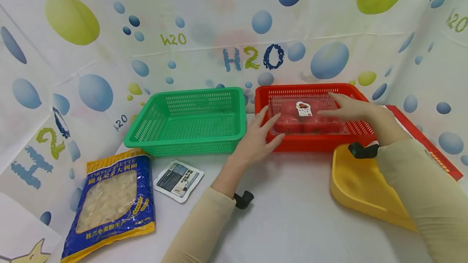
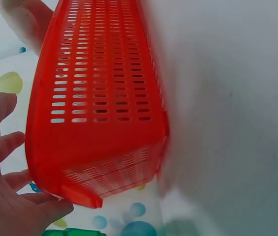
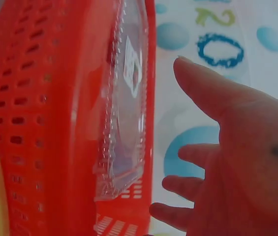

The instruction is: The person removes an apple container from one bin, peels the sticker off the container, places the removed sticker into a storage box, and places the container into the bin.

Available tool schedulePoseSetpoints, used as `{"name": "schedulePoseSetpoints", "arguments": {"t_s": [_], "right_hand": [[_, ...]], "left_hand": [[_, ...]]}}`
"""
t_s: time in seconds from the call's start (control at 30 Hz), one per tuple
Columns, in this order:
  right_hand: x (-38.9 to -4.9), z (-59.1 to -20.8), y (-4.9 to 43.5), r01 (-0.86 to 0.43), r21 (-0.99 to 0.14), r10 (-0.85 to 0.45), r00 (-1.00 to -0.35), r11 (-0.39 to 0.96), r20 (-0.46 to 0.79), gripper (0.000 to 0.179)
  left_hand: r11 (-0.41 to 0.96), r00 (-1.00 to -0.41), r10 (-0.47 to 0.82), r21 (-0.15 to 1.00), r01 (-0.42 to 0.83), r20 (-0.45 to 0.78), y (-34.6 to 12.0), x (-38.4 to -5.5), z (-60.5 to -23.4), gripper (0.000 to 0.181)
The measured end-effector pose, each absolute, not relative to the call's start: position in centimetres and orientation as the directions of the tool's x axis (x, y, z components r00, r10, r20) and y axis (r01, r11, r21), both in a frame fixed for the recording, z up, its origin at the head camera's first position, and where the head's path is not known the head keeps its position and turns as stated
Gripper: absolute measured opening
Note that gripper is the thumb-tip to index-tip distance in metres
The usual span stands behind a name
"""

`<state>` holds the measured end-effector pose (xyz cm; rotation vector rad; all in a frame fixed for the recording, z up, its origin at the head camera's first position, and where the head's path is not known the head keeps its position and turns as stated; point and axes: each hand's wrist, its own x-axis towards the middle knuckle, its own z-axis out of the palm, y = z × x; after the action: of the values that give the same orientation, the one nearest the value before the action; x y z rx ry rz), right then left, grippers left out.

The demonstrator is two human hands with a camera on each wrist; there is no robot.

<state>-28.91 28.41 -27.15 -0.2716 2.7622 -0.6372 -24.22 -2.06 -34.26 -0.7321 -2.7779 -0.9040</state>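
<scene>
A clear plastic box of tomatoes [image 1: 289, 124] with a white label lies inside the red basket [image 1: 292, 143]. My left hand [image 1: 254, 143] is at the basket's left front corner, fingers spread toward the box; in the left wrist view its fingers are beside the red rim. Over the box's right side hovers my right hand [image 1: 351, 108], with thumb and fingers apart. In the right wrist view, a gap shows between the right hand [image 3: 247, 152] and the clear lid [image 3: 129, 113]. Neither hand grips anything.
Left of the red basket stands a green basket [image 1: 197, 141]. A blue pasta bag [image 1: 113, 198] and a small white packet [image 1: 179, 181] lie in front of it. A yellow tray [image 1: 362, 190] sits under my right forearm, beside a red-edged flat item [image 1: 427, 145].
</scene>
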Motion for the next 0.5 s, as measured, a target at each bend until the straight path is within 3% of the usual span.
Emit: {"name": "schedulePoseSetpoints", "arguments": {"t_s": [0.5], "right_hand": [[-31.2,-26.8,29.8,0.048,-0.506,-0.175,-0.907,0.861,-0.384,0.11]], "left_hand": [[0.701,-0.927,0.277,0.608,0.374,0.252,-1.9,-24.7,-36.1,0.077]]}}
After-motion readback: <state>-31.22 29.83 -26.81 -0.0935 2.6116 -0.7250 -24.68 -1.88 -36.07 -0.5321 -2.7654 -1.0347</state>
